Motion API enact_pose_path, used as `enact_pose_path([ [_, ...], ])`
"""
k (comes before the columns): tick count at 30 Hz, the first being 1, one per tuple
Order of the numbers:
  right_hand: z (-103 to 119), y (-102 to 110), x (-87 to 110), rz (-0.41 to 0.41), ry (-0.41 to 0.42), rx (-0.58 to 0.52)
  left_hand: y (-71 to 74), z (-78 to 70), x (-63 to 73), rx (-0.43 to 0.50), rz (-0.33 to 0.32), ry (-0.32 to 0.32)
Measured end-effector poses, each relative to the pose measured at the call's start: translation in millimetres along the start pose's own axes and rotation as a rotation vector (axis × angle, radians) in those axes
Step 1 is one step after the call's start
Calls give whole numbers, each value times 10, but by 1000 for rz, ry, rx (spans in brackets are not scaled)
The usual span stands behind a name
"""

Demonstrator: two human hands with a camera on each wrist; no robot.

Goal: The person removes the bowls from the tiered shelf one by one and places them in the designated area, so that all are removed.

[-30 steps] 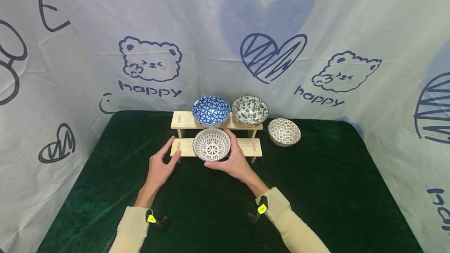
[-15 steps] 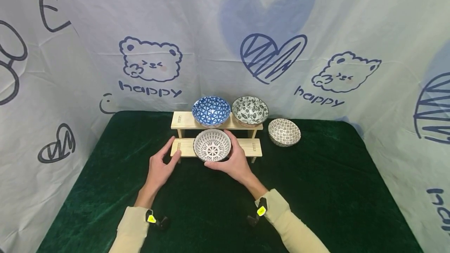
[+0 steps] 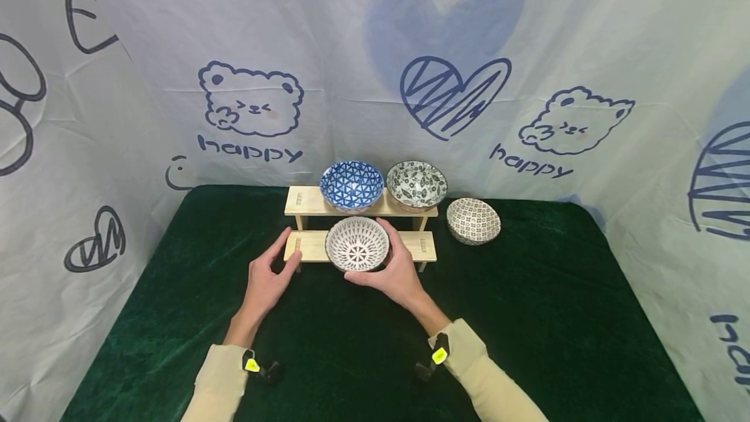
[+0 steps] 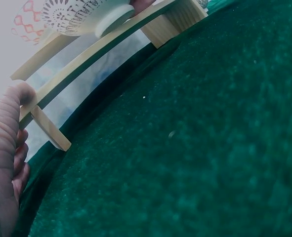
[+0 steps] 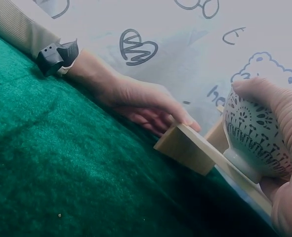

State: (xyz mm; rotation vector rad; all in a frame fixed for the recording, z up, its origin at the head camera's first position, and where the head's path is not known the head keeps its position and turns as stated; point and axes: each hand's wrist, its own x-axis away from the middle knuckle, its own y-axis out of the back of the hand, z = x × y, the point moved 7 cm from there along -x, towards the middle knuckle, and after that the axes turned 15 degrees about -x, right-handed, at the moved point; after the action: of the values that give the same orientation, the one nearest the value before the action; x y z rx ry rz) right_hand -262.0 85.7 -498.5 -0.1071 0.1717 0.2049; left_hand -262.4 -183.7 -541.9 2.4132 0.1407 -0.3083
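Note:
My right hand [image 3: 394, 273] grips a white bowl [image 3: 357, 244] with a dark petal pattern, thumb at its near side and fingers round its right. Upright, the bowl overlaps the lower step of a two-tier wooden display stand [image 3: 306, 246]; in the right wrist view the bowl's foot [image 5: 242, 166] is right at the board. With its thumb [image 4: 23, 92] on top of the lower board and its fingers below, my left hand [image 3: 267, 282] holds the stand's left end. The upper step carries a blue triangle-patterned bowl [image 3: 351, 185] and a bowl with dark leaves [image 3: 417, 184].
Right of the stand, a bowl with a brown lattice pattern [image 3: 474, 221] lies on the dark green cloth [image 3: 527, 318]. Behind the table hangs a pale printed curtain [image 3: 351, 31], which also runs along both sides.
My right hand and the white petal-patterned bowl have shifted slightly right and toward me. The left hand keeps its place on the stand.

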Motion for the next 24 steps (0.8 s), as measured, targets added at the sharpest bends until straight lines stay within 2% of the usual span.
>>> enact_pose_path([
  [11, 61, 117, 72, -9, 5, 14, -4, -6, -6, 0, -3, -15],
  [24, 71, 342, 160, -57, 6, -2, -6, -9, -5, 0, -6, -21],
])
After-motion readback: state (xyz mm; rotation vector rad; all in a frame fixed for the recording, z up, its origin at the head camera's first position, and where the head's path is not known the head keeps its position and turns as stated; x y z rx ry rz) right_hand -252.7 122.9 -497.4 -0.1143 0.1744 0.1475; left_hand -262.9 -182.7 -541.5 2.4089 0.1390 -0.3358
